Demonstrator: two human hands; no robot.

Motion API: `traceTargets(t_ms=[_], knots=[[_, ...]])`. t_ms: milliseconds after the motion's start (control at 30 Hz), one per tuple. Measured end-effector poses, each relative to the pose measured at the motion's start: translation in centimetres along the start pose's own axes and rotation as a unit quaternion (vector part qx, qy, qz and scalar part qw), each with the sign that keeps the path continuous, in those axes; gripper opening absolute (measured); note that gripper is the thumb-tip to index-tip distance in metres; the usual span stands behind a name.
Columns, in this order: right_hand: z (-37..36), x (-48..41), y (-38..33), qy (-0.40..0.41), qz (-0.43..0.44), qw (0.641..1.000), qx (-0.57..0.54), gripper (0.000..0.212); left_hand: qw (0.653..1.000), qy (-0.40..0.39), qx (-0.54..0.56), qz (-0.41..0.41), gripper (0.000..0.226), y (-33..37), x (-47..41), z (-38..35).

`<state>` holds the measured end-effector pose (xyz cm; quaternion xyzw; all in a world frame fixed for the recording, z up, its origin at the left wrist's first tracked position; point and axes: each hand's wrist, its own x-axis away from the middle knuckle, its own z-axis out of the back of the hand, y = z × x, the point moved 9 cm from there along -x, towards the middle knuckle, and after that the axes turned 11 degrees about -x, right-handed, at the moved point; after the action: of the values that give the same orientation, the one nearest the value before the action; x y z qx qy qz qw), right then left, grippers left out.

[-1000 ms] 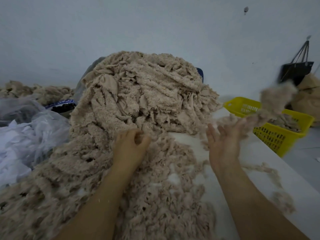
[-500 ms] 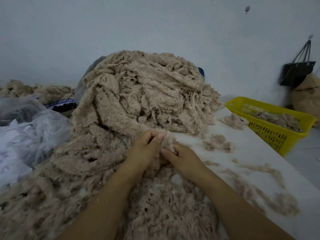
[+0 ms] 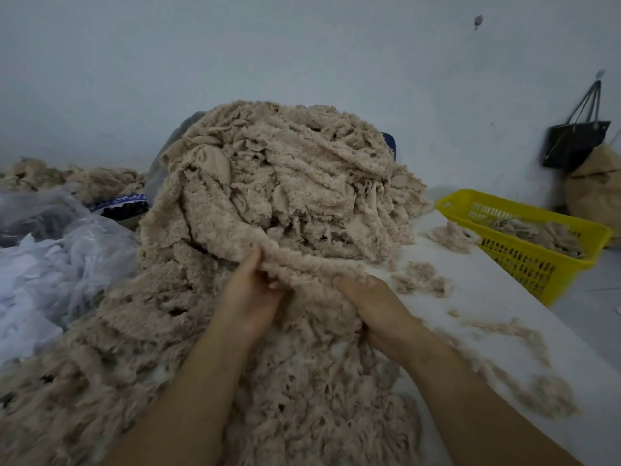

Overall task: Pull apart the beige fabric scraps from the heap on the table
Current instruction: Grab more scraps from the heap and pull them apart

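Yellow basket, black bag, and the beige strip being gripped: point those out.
yellow basket (image 3: 521,260), head view, near wall.
black bag (image 3: 574,146), head view, front panel.
beige strip (image 3: 302,264), head view, raised middle.

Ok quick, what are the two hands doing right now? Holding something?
Left hand: closed, pinching the beige fabric strip.
Right hand: closed, gripping the same strip further along.

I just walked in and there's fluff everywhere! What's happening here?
A person works at a big heap of beige fabric on a white table. The left hand and right hand grip one fluffy strip at the heap's foot. A yellow basket on the right holds some scraps.
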<state>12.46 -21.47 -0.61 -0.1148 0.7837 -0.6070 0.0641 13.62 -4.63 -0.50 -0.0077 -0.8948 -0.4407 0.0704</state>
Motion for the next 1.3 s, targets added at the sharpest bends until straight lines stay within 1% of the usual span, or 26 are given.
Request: traceTargets(t_ms=[67,133,167,200,233,267,300,333,367,433,467,533,600,667,700,733,800,867,933,967,1000,1033,1100,1167,1233,1300], knots=[[1.6,-0.4,-0.5,0.074,0.013,0.997,-0.02,0.041,0.998,0.042,0.052,-0.013,0.034,0.8,-0.2,1.3],[2.7,-0.6,-0.5,0.117,0.016,0.992,-0.037,0.037,0.994,0.064,0.084,-0.02,0.028,1.2,-0.2,2.2],[2.9,-0.8,-0.5,0.117,0.021,0.992,-0.049,0.032,0.993,0.055,0.099,-0.023,0.025,1.5,-0.2,2.2],[2.7,-0.8,-0.5,0.108,0.021,0.992,-0.066,0.022,0.993,0.035,0.109,-0.021,0.026,1.6,-0.2,1.7],[2.6,-0.9,-0.4,0.107,0.013,0.99,-0.092,0.019,0.994,0.014,0.104,-0.019,0.028,1.5,-0.2,1.2],[2.5,-0.9,-0.3,0.111,0.004,0.988,-0.108,0.04,0.996,-0.009,0.082,-0.012,0.03,1.3,-0.1,0.6],[2.4,-1.0,-0.3,0.11,0.009,0.986,-0.124,0.055,0.999,-0.026,0.047,0.001,0.03,0.8,0.0,-0.1],[2.2,-1.0,-0.5,0.108,0.02,0.985,-0.13,0.057,0.999,-0.04,0.002,0.012,0.029,0.2,0.2,-0.7],[2.1,-1.0,-0.6,0.107,0.025,0.985,-0.135,0.048,0.997,-0.053,-0.049,0.022,0.029,-0.5,0.4,-1.3],[1.5,-0.8,-0.9,0.099,0.035,0.987,-0.118,0.021,0.988,-0.078,-0.127,0.041,0.032,-1.9,0.9,-2.3],[1.4,-0.7,-0.9,0.102,0.036,0.989,-0.104,0.017,0.984,-0.092,-0.147,0.046,0.034,-2.4,1.0,-2.7],[1.2,-0.7,-0.8,0.093,0.043,0.991,-0.086,0.017,0.981,-0.108,-0.153,0.051,0.029,-3.1,1.1,-3.2],[0.7,-0.3,-1.2,0.077,0.043,0.994,-0.061,0.02,0.983,-0.096,-0.152,0.046,0.025,-3.0,1.0,-3.0],[0.4,-0.4,-1.3,0.055,0.043,0.997,-0.028,0.032,0.984,-0.087,-0.151,0.034,0.027,-2.6,0.9,-2.7],[0.2,-0.4,-1.2,0.046,0.037,0.998,-0.02,0.038,0.986,-0.085,-0.142,0.029,0.03,-2.5,0.8,-2.6],[0.1,-0.4,-1.1,0.043,0.027,0.999,-0.017,0.037,0.988,-0.077,-0.129,0.024,0.033,-2.4,0.6,-2.5],[-0.4,-0.3,-1.4,0.019,0.025,0.999,-0.028,0.023,0.994,-0.043,-0.096,0.014,0.035,-1.8,0.2,-1.9],[-0.8,0.0,-1.9,-0.006,0.029,0.997,-0.071,0.024,1.0,0.012,-0.007,-0.011,0.027,-0.3,-0.2,-0.3],[0.1,0.2,-2.2,-0.004,0.031,0.995,-0.092,0.026,0.992,0.07,0.099,-0.034,0.028,1.4,-0.3,1.9],[0.7,0.2,-2.4,0.004,0.037,0.996,-0.082,0.028,0.989,0.065,0.124,-0.039,0.035,1.9,-0.2,2.3],[1.2,0.3,-2.5,0.016,0.048,0.997,-0.058,0.032,0.991,0.035,0.122,-0.033,0.041,2.0,0.1,1.8],[1.5,0.4,-2.6,0.026,0.061,0.998,-0.019,0.038,0.995,-0.002,0.094,-0.02,0.042,1.6,0.4,0.8],[1.6,0.6,-2.5,0.054,0.076,0.993,0.068,0.049,0.998,-0.045,-0.035,0.011,0.033,-0.2,0.9,-1.1],[1.1,0.6,-2.1,0.061,0.076,0.989,0.11,0.043,0.984,-0.089,-0.148,0.031,0.039,-2.1,1.5,-3.0],[-0.2,0.5,-1.5,0.02,0.053,0.992,0.116,0.04,0.969,-0.131,-0.207,0.036,0.042,-3.2,2.1,-4.3],[-1.2,0.2,-1.1,-0.018,0.051,0.99,0.127,0.038,0.956,-0.147,-0.251,0.034,0.043,-3.6,2.3,-4.3]])
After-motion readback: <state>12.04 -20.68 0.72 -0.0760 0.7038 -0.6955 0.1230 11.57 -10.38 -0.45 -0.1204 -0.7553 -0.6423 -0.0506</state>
